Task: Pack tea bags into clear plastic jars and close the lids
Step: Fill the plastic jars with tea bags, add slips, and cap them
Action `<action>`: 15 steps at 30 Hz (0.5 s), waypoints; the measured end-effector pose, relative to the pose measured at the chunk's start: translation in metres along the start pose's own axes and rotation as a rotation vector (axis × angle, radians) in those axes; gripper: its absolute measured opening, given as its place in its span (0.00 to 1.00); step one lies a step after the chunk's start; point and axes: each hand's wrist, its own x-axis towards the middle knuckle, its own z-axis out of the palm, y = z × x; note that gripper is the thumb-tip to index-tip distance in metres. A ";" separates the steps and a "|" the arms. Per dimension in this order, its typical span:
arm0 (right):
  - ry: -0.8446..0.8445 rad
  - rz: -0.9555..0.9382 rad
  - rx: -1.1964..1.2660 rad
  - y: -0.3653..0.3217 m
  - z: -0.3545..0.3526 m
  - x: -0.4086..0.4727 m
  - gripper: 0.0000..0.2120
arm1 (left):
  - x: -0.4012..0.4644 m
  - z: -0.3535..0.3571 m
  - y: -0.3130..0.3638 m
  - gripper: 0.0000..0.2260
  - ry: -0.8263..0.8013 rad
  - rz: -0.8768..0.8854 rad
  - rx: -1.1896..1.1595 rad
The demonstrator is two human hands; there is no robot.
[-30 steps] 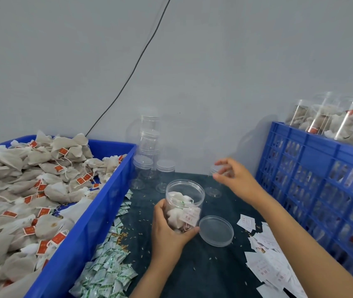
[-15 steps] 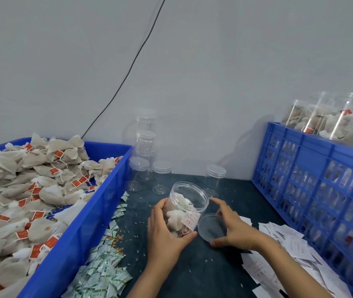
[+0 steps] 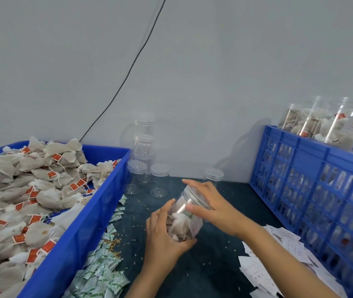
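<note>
**Lid Meets Jar Above the Desk**

Grey wall closes the scene at the back, with a thin black cable (image 3: 128, 74) running down it toward the left. Below it lies the dark desk (image 3: 210, 265), sprinkled with loose grains. At centre, my left hand (image 3: 163, 235) is curled round the lower part of the clear plastic jar (image 3: 184, 218), which is lifted off the desk and tilted, its mouth pointing up and to the right. White tea bags fill the jar, and a paper label shows through its wall. My right hand (image 3: 212, 207) is clamped over the jar's top, fingers and thumb bent round the clear lid (image 3: 190, 193), which sits on the mouth; whether it is fully screwed down I cannot tell.

To the left stands a blue bin (image 3: 81, 229) heaped with tea bags (image 3: 31, 190) bearing red tags. Beside the bin's wall, on the desk, lies a drift of small white-and-green sachets (image 3: 102, 274). Against the wall behind my hands stand the empty lidded jars (image 3: 159, 181), some stacked in a column and one apart at the right. On the right, a blue slatted crate (image 3: 313, 190) holds filled jars, and further filled jars (image 3: 326, 121) rest on top of it. White paper slips (image 3: 274, 254) are scattered on the desk near the crate.
</note>
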 end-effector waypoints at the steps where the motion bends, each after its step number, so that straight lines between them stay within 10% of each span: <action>1: 0.041 0.000 -0.029 0.001 0.005 0.001 0.25 | 0.001 -0.001 0.000 0.44 -0.012 -0.022 -0.021; 11: 0.274 -0.062 0.241 -0.017 0.008 0.007 0.27 | 0.007 -0.015 0.016 0.42 -0.126 -0.270 -1.006; 15: 0.301 -0.139 0.053 -0.019 0.011 0.006 0.34 | 0.005 -0.016 0.022 0.43 -0.202 -0.461 -1.012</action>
